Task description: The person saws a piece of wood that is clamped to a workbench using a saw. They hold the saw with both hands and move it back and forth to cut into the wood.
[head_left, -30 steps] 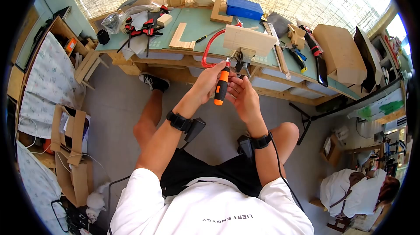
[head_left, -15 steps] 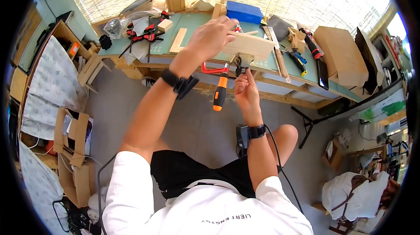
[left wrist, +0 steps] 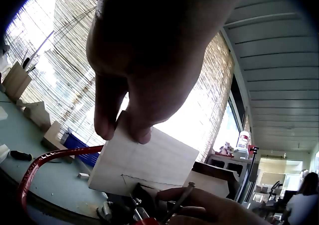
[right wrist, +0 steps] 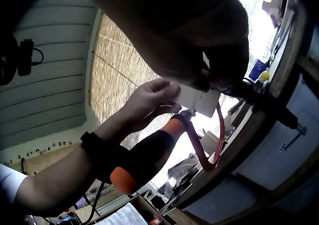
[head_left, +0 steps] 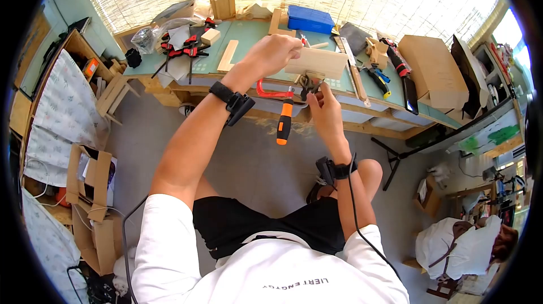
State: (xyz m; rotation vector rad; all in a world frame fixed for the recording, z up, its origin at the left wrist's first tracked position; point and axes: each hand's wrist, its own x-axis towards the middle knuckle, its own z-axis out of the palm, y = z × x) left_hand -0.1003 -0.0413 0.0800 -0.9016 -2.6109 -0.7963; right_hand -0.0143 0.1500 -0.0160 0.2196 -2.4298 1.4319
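My left hand (head_left: 268, 55) pinches the upper left corner of a thin wooden board (head_left: 319, 65), which stands at the bench's front edge. A pencilled line crosses the board (left wrist: 144, 158) in the left wrist view. A dark metal vise (head_left: 309, 82) sits at its lower edge, and my right hand (head_left: 328, 111) has its curled fingers around the vise there; the fingertips are partly hidden. Beside it hangs a coping saw (head_left: 284, 124) with a red frame and an orange-and-black handle, handle down, held by neither hand. The vise's metal bar (left wrist: 180, 202) shows before the right fingers.
Left on the bench lie red-and-black clamps (head_left: 184, 49) and an L-shaped wooden piece (head_left: 228, 58). A blue box (head_left: 311, 19) stands behind the board. To the right are a steel ruler (head_left: 342, 45), pliers (head_left: 378, 80) and a cardboard box (head_left: 434, 72).
My left hand has left the saw's handle and moved up to the board's corner. The saw now hangs by itself. My right hand has gone from beside the handle to the vise.
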